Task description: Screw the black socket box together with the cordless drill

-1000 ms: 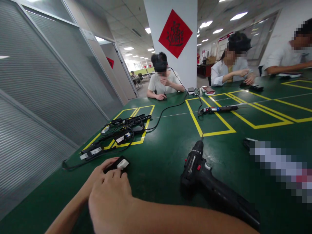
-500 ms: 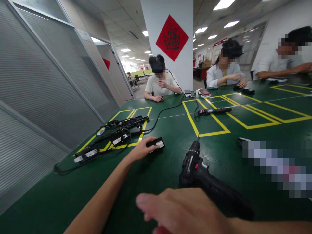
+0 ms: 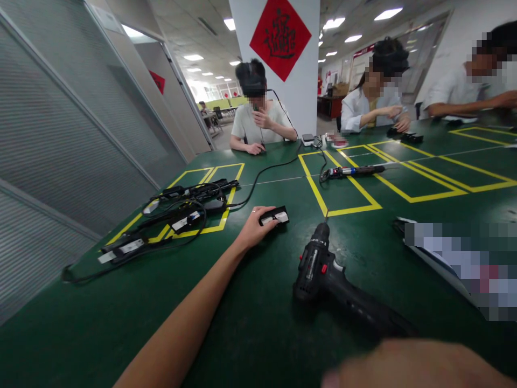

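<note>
My left hand (image 3: 258,225) grips a small black box (image 3: 278,209) with white parts inside, low over the green table (image 3: 250,285). Its thumb lies across the near side of the box. A black cordless drill (image 3: 319,269) lies right of that hand, its bit pointing away from me. Below the drill's handle, my right hand (image 3: 407,369) is blurred and cut off by the bottom edge; its fingers are mostly hidden.
Black cables and devices (image 3: 189,215) lie on yellow tape at the left. A cabled tool (image 3: 355,171) rests farther back. At the right is a blurred-out packet (image 3: 452,258). Several people sit across the table, one (image 3: 258,118) straight ahead.
My left hand has moved right with the black box, closer to the drill. My right hand has moved right and down, mostly out of the picture. The view has tilted slightly.
</note>
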Motion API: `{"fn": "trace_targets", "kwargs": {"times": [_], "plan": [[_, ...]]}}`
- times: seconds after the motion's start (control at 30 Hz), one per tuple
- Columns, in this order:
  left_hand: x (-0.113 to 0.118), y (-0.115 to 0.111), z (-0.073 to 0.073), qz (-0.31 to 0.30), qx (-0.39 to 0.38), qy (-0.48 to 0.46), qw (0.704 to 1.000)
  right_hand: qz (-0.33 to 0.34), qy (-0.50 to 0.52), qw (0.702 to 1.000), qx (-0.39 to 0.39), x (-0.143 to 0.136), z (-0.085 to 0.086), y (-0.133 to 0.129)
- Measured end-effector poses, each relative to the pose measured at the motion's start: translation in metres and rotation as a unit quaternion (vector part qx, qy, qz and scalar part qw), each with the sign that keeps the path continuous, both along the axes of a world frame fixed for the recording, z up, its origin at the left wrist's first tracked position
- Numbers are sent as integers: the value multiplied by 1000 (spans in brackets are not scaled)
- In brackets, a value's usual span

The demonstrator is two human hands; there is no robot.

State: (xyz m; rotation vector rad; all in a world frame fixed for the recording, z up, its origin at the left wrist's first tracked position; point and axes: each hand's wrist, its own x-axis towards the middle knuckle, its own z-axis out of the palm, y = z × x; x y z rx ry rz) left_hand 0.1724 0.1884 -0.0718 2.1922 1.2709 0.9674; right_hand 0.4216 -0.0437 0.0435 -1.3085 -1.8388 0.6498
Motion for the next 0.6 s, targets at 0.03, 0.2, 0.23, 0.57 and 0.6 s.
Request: {"fn": "trace_targets", "kwargs": {"times": [0.03,0.2,0.23,0.57,0.6], "plan": [[0,0,0,-3,0,-1,1000,-8,-18,1000,13,1,-4,8],[5,5,4,-32,-16,1,999,-14,-312,950,-18,4,-47,39],[7,6,5,-38,-19,-1,999,-7,-355,933,-58,3,-58,42],[17,2,7,-21,-38,-38,998,41,-112,981,-151,19,-58,69],[17,2,8,-20,-46,-39,998,20,-65,984,-165,24,-54,70]]}}
